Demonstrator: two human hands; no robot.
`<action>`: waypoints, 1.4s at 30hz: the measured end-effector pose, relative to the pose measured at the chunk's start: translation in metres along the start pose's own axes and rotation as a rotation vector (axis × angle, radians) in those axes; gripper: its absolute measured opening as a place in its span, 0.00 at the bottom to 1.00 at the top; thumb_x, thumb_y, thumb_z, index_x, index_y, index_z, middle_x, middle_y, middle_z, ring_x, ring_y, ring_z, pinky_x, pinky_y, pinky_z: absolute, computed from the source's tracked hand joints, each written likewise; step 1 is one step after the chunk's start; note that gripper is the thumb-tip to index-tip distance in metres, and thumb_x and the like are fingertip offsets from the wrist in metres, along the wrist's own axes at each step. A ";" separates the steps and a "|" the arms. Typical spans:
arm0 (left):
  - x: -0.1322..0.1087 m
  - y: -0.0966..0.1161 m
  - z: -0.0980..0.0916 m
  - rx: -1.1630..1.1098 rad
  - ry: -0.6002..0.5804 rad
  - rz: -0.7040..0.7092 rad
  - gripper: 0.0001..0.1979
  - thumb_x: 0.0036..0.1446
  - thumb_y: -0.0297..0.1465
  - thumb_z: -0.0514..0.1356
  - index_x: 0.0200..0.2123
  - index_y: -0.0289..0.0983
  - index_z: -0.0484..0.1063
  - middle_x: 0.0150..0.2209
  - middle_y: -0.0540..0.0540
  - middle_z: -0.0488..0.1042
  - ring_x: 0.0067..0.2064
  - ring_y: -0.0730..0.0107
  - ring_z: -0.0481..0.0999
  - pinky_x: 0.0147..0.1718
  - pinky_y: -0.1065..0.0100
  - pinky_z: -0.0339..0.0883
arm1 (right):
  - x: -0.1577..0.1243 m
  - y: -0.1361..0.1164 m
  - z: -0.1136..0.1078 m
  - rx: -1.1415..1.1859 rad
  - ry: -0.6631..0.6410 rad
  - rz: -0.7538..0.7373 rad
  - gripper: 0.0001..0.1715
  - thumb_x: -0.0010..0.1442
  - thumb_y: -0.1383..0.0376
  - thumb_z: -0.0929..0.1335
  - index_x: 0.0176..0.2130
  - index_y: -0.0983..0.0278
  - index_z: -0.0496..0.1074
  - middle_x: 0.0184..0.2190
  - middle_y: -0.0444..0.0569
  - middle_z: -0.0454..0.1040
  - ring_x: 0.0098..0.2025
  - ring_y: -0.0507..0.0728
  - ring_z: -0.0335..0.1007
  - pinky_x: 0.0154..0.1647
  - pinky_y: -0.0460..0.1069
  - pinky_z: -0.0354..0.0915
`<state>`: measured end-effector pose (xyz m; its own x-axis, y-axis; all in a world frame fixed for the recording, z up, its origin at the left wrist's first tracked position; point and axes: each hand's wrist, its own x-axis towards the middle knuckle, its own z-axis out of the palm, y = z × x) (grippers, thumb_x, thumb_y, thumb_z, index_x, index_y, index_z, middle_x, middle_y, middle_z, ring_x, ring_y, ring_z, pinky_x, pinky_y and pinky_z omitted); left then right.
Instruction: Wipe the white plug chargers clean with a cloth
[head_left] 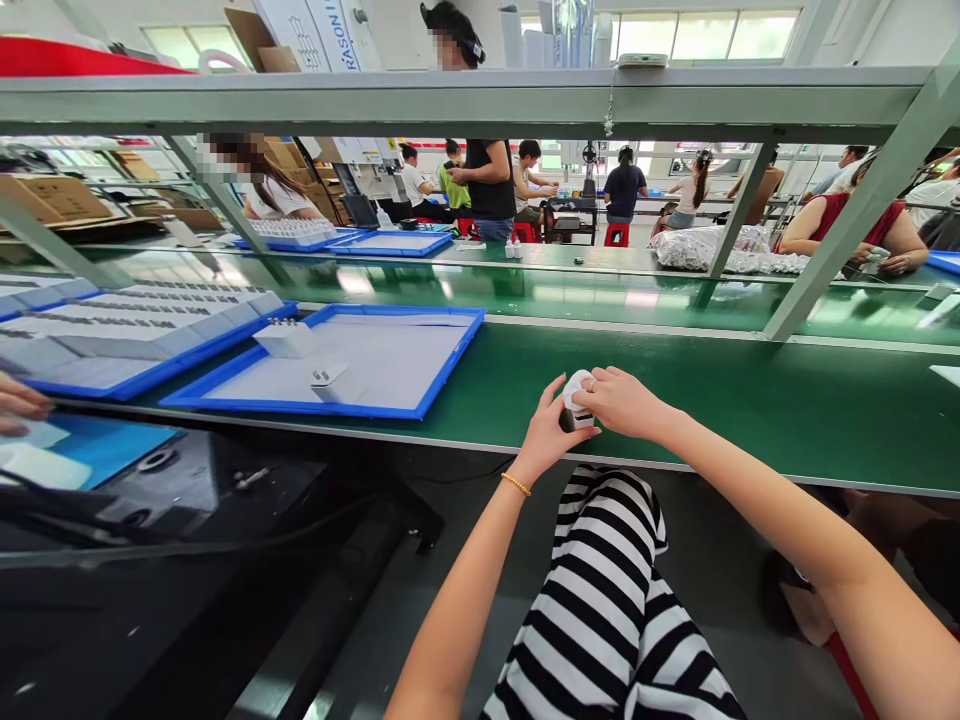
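Observation:
Over the front edge of the green bench, my left hand [546, 432] is closed around a small white power adapter [576, 386]. Its thumb lies underneath and a finger reaches up the far side. My right hand [621, 402] pinches at the top of the same adapter from the right, fingers bent. Part of the adapter is hidden by the fingers, and whether a cloth or cover is on it I cannot tell. To the left, a blue-rimmed tray [397, 365] holds two white plug adapters, the nearer one [334, 383] with metal prongs up.
A second blue tray [135, 388] at left carries rows of similar adapters. Another person's hand [21, 402] shows at the left edge above dark machinery [195, 480]. A metal shelf frame [480, 105] crosses above the bench [712, 390]. Several people work behind.

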<state>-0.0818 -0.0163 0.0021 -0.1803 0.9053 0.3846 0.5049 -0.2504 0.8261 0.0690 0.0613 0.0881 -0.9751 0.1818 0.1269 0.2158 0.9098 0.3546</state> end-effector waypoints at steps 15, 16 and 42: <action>-0.004 0.001 0.002 0.136 0.019 0.134 0.23 0.54 0.37 0.66 0.53 0.42 0.71 0.57 0.44 0.72 0.57 0.57 0.73 0.57 0.59 0.66 | 0.000 0.001 -0.011 0.032 -0.073 -0.043 0.07 0.64 0.73 0.63 0.39 0.63 0.69 0.33 0.50 0.74 0.38 0.57 0.64 0.33 0.51 0.47; -0.004 0.002 0.002 0.139 0.020 0.127 0.23 0.54 0.37 0.66 0.53 0.43 0.71 0.57 0.44 0.73 0.57 0.57 0.73 0.57 0.59 0.66 | -0.001 0.001 -0.011 0.033 -0.073 -0.044 0.07 0.63 0.73 0.63 0.39 0.63 0.69 0.33 0.49 0.73 0.38 0.57 0.64 0.33 0.51 0.47; -0.010 0.002 -0.004 0.196 0.255 -0.041 0.35 0.57 0.27 0.60 0.67 0.43 0.54 0.52 0.42 0.74 0.52 0.60 0.73 0.54 0.59 0.66 | -0.052 -0.020 0.073 1.272 0.393 0.663 0.27 0.62 0.42 0.61 0.38 0.62 0.70 0.32 0.48 0.75 0.33 0.55 0.68 0.40 0.50 0.65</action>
<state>-0.0826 -0.0275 0.0015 -0.3975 0.7917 0.4640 0.6415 -0.1218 0.7574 0.1116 0.0606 0.0066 -0.5988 0.7620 0.2465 0.2145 0.4492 -0.8673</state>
